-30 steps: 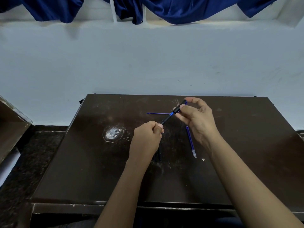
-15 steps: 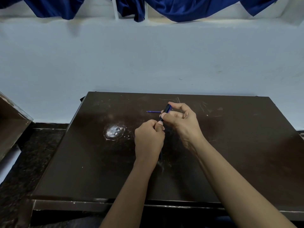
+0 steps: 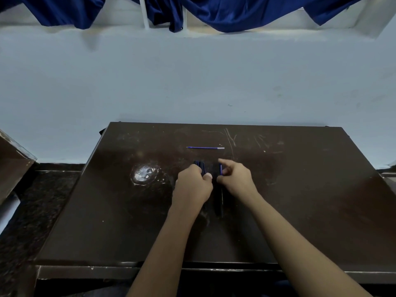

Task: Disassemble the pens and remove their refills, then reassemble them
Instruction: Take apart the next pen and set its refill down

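Judging from how the parts lay, the job stood somewhere in the middle, with at least one pen apart and nothing visibly back together. One thin blue refill with a pale end lay crosswise on the dark brown scratched tabletop, well beyond both hands, so at least one refill had come out and waited to go back in. The left hand was clenched over dark pen pieces whose blunt ends poked out past the knuckles; whether these were one barrel or two parts side by side could not be told. The right hand hung loosely curled just beside it, forefinger stretched forward, its fingers close against a short blue piece; whether it pinched that piece or had just let go could not be told. Between the two wrists a dark slim pen body lay on the table pointing away from the person, hard to make out against the dark surface. A whitish scuffed patch marked the wood off to the left, clear of the work. What appeared left to do was threading the loose refill into a barrel and closing up each pen.
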Demonstrator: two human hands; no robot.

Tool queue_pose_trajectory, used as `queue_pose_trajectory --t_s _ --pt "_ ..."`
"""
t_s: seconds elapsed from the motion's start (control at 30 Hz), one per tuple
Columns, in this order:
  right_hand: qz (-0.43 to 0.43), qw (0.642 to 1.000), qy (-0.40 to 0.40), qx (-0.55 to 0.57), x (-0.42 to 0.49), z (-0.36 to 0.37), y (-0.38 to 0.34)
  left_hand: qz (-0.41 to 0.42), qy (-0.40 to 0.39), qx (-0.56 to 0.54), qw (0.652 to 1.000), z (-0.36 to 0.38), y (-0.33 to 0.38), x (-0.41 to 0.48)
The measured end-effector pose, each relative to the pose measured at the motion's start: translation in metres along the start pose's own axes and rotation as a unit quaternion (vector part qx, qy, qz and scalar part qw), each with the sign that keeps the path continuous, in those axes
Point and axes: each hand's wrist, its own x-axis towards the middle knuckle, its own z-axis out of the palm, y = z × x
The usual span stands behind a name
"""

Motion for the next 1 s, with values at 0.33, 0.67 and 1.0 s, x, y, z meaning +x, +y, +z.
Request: queue_pose_trajectory --t_s 0.33,0.67,1.0 --pt "-0.022 0.996 0.037 -0.077 -0.002 0.013 0.020 -0.009 0.017 -0.027 0.999 -0.004 0.000 -0.003" --pt "0.048 0.949 -0.055 -0.307 -0.014 0.016 0.005 -0.009 0.025 -0.043 0.999 -0.005 -0.002 -0.003" --pt "0.053 0.966 -0.049 -0.250 -0.008 0.010 0.003 -0.021 0.026 -0.028 0.999 -0.008 -0.002 0.000"
